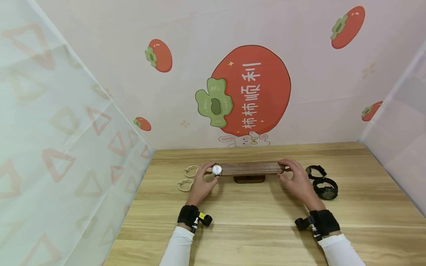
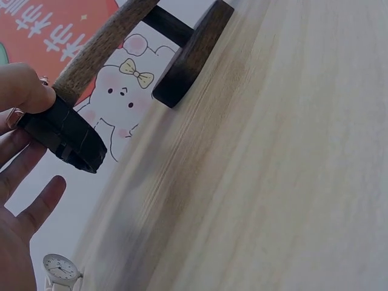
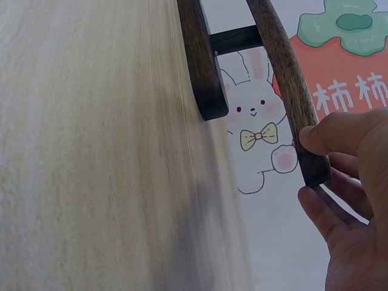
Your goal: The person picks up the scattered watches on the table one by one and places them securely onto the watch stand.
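Note:
A dark brown wooden watch stand (image 1: pixel 249 169) with a long bar and a short base (image 1: pixel 249 180) stands near the back of the table. Around the bar's left end is a watch (image 1: pixel 217 169) with a pale round dial and a black strap (image 2: pixel 68 134). My left hand (image 1: pixel 202 186) holds this watch between thumb and fingers at the bar's end. At the opposite end, my right hand (image 1: pixel 297 183) grips the bar (image 3: pixel 291 91) with thumb and fingers. The right wrist view shows no watch on that end.
Two light-coloured watches (image 1: pixel 185 185) lie left of my left hand; one white dial (image 2: pixel 59 268) shows in the left wrist view. Two black watches (image 1: pixel 327 188) lie right of my right hand. Behind the table (image 1: pixel 246 229) rises a wall (image 1: pixel 309 122) with persimmon prints.

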The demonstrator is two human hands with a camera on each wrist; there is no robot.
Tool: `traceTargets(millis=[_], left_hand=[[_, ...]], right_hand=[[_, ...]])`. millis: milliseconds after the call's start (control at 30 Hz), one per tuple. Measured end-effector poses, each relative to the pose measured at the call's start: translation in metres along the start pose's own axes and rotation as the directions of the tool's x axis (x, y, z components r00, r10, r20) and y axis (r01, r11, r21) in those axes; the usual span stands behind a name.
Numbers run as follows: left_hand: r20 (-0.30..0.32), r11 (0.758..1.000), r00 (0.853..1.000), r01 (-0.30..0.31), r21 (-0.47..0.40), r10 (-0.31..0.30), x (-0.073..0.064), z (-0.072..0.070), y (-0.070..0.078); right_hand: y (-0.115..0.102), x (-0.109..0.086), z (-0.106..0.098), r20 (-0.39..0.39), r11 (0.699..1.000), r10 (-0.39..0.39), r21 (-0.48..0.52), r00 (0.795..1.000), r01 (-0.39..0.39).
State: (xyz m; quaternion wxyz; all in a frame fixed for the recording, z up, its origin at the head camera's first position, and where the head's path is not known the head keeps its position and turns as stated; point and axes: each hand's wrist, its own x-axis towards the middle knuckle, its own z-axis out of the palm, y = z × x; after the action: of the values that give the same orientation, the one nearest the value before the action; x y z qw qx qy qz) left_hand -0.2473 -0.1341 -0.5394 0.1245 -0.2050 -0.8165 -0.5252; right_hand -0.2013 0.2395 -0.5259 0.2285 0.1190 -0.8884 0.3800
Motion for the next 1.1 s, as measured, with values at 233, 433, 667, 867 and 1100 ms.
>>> traceTargets(millis=[233, 433, 667, 867, 1100], left_hand=[[-0.004, 1.0, 1.0, -0.007, -0.02, 0.007, 0.0031, 0.0023, -0.0034], [0.005, 1.0, 1.0, -0.016, -0.014, 0.016, 0.005, 0.0032, -0.0039], [0.034, 1.0, 0.999, -0.017, 0.02, 0.016, 0.0066, 0.0035, -0.002], [0.055, 1.0, 0.998, -0.005, 0.001, 0.005, 0.0058, 0.0037, -0.0017], [0.072, 1.0, 0.997, -0.003, -0.012, 0.004, 0.0058, 0.0033, -0.0019]], right_hand=[[-0.0009, 0.001, 0.0011, 0.006, 1.0, 0.0, -0.003, 1.0, 0.0], [-0.001, 0.0021, 0.0007, 0.012, 1.0, 0.005, -0.014, 1.0, -0.005], [-0.0017, 0.003, 0.0002, 0.015, 1.0, 0.017, -0.01, 1.0, -0.016], [-0.0026, 0.0021, -0.0007, 0.011, 1.0, 0.027, 0.002, 1.0, -0.027], [-0.0032, 0.0016, -0.0002, 0.009, 1.0, 0.025, -0.002, 1.0, -0.025]])
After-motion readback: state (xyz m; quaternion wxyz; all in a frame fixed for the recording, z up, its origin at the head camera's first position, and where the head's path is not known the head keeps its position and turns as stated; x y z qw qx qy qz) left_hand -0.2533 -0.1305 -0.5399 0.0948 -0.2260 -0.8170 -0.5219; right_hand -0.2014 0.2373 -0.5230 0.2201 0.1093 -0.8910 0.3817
